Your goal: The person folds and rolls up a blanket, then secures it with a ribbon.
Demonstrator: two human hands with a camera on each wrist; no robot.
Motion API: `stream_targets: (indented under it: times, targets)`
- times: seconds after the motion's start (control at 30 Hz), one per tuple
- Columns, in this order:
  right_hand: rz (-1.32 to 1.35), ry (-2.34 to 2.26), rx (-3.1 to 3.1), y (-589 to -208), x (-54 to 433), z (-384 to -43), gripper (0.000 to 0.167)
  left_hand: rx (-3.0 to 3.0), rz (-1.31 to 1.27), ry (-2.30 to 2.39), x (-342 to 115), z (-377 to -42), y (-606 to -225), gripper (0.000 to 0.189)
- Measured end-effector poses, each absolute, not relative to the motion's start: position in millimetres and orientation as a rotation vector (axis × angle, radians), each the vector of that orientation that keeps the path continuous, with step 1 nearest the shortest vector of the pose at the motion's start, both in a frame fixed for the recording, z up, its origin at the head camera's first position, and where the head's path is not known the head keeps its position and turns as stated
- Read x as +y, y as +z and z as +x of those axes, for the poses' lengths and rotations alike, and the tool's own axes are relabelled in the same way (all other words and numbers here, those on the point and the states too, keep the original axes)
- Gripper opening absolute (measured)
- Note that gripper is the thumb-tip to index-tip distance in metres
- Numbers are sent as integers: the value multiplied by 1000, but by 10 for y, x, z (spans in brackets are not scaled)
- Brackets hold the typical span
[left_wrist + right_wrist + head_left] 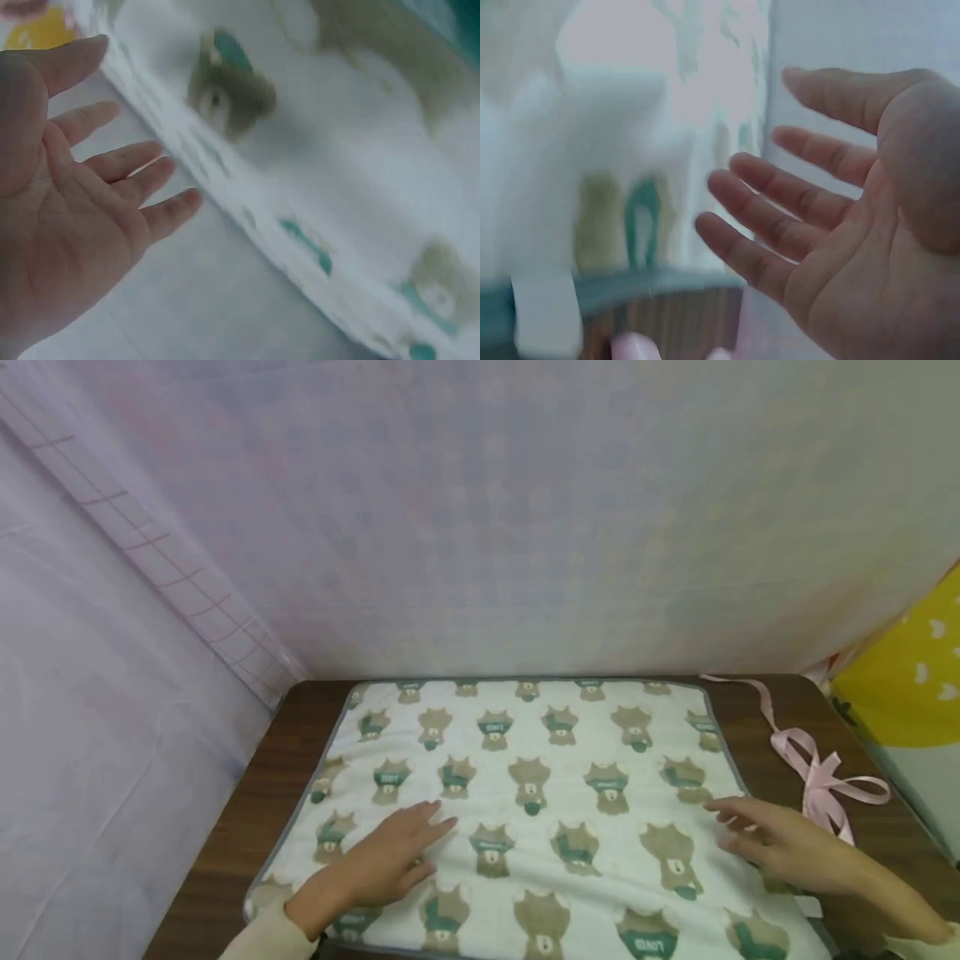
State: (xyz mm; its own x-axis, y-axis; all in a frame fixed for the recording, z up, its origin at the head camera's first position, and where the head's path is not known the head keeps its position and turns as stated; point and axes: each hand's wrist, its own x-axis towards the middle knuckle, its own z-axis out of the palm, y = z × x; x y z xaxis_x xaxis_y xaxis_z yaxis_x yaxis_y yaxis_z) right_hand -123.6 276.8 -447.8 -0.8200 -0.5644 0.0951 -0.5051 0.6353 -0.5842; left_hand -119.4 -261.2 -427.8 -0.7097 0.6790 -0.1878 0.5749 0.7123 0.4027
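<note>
Pale sheet backdrop (525,518), faintly checked, hung behind and at the left. Dark wood-grain table (232,852) set against it, bared as strips along both sides. Bear-print blanket (547,806), white with grey edging, spread flat over most of the tabletop; brown bears in green garments printed heads toward the near edge, shallow creases seen across the near part. Yellow cloth with white hearts (903,689) noted beyond the table's right side. Pink ribbon (821,777), looped in a bow, laid on bare wood just right of the blanket, one tail trailed toward the far edge. Left hand (393,856) held over the blanket's near left part, right hand (787,843) over its right edge near the bow; fingers of both spread and slightly bent, nothing grasped; contact with cloth cannot be told. White tag (808,907) attached at the blanket's right edge.
</note>
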Motion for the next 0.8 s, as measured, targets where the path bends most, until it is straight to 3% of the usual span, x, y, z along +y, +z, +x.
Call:
stream_targets:
  times: [0.17, 0.33, 0.8]
  targets:
    - [-1050, -822, 2837, -4556, 2435, -1199, 54, 2578, 1117, 360, -2462, -1273, -4388, 59]
    - [-1121, -764, 2824, -4612, 2087, -1233, 64, 2570, 1022, 349, -2409, -1432, -4505, 58]
    - [-603, -638, 2622, -4766, 1826, -1322, 123, 2588, 795, 315, -2390, -1633, -4725, 87]
